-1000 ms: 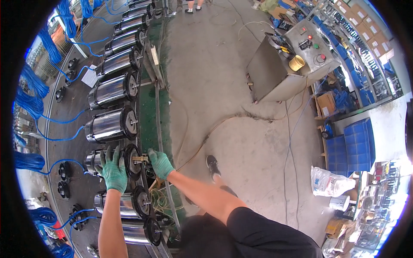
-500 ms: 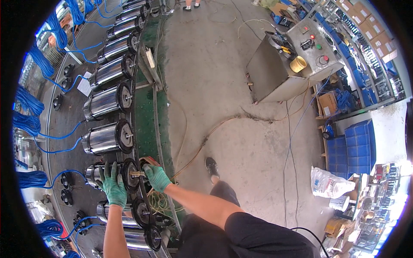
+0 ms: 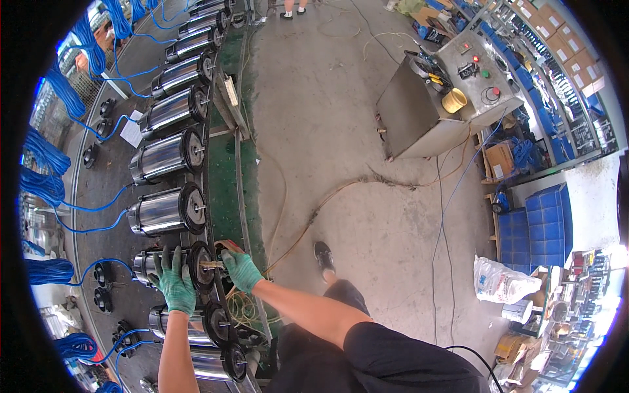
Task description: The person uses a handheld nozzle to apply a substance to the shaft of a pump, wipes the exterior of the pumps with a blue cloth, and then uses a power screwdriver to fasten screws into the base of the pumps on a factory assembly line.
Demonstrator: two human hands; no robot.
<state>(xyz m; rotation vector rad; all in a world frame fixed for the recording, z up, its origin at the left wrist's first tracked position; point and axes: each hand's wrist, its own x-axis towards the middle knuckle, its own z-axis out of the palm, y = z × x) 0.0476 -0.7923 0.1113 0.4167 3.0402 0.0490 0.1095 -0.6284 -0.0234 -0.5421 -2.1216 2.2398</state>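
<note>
A shiny steel motor-like cylinder (image 3: pixel 145 264) with a black end flange lies on its side in a long row of similar ones. Across its top rests my left hand (image 3: pixel 175 283) in a green glove, fingers spread and lying flat. My right hand (image 3: pixel 242 270), also gloved, is closed around a hand tool (image 3: pixel 227 246) with a reddish body, mostly hidden by the glove. From it a brass-coloured tip (image 3: pixel 211 264) reaches the middle of the flange, over the shaft end. Another steel cylinder (image 3: pixel 187 325) lies just nearer to me.
Blue cable coils (image 3: pixel 47 272) hang along the left, with leads running to the cylinders. Small black round parts (image 3: pixel 102 298) lie on the dark bench (image 3: pixel 98 226). A hose (image 3: pixel 327 200) crosses the floor. A metal cabinet (image 3: pixel 419 124) stands at right; another person's feet (image 3: pixel 286 14) show far ahead.
The whole view has shifted very slightly. Both hands keep their places on the cylinder and the tool.
</note>
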